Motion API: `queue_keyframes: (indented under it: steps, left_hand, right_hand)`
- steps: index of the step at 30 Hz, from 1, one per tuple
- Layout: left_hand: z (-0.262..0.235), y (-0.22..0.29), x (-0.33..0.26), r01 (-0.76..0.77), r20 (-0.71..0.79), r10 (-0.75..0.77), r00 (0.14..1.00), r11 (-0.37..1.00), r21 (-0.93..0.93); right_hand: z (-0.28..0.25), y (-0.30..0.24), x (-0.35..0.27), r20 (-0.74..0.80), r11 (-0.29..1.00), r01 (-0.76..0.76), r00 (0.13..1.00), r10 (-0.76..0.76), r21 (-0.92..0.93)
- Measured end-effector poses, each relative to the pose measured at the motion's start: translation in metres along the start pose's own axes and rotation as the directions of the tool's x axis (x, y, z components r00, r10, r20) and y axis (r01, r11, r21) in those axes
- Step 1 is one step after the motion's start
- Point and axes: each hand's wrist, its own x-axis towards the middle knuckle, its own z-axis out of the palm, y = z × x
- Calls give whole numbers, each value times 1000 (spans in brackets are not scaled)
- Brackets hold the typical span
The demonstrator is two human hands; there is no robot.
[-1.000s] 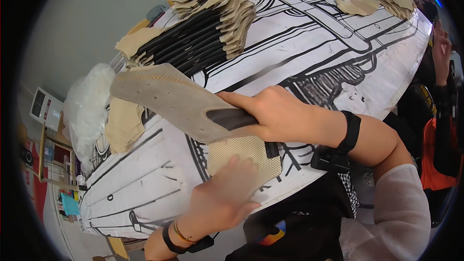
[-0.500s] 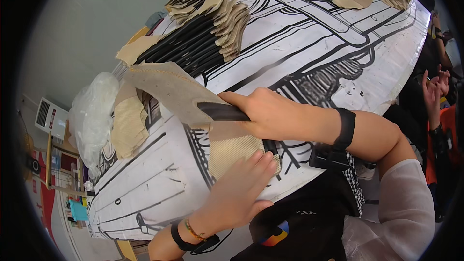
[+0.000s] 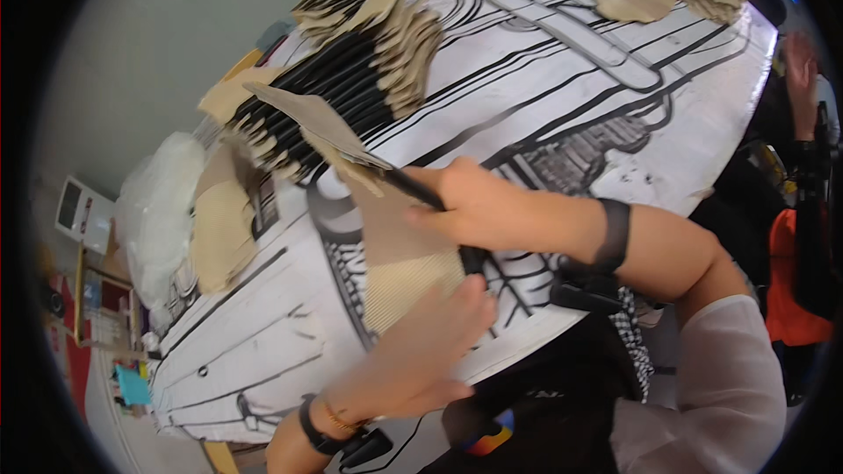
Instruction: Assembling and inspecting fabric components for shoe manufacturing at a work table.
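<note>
A: What is being shown of the surface and the room?

B: A worktop (image 3: pixel 562 79) is being covered by a white sheet printed with bold black line drawings. Rows of black-edged tan pieces (image 3: pixel 351 79) are being kept fanned out along its far left part, and loose tan scraps (image 3: pixel 637 4) are lying near the far right edge. A clear plastic bag (image 3: pixel 158 211) is being seen just off the left end, beside a grey wall (image 3: pixel 158 44). At the right rim, another person's raised hand (image 3: pixel 797 61) and an orange garment (image 3: pixel 795 281) are being glimpsed.

A: How are the hands being held?

B: The right hand (image 3: pixel 479 211) is being reached across from the right, a black band being worn at its wrist. Its fingers are being closed around the dark end of a flat tan piece (image 3: pixel 312 123), which is being held tilted above the worktop, its far end over the fanned rows.

A: And the left?

B: The left hand (image 3: pixel 430 342) is being brought up from the lower edge, fingers spread and fairly flat. They are being pressed on the near edge of a ribbed tan sheet (image 3: pixel 408 276) lying on the worktop just below the right hand. Nothing is being gripped by it.
</note>
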Motion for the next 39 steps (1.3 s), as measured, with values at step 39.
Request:
queue_keyframes:
  steps: [39]
  left_hand:
    - [-1, 5, -19, 142, -25, -141, 990, 945, 294]
  right_hand:
    - [-1, 2, 10, 141, 947, -297, 949, 280, 118]
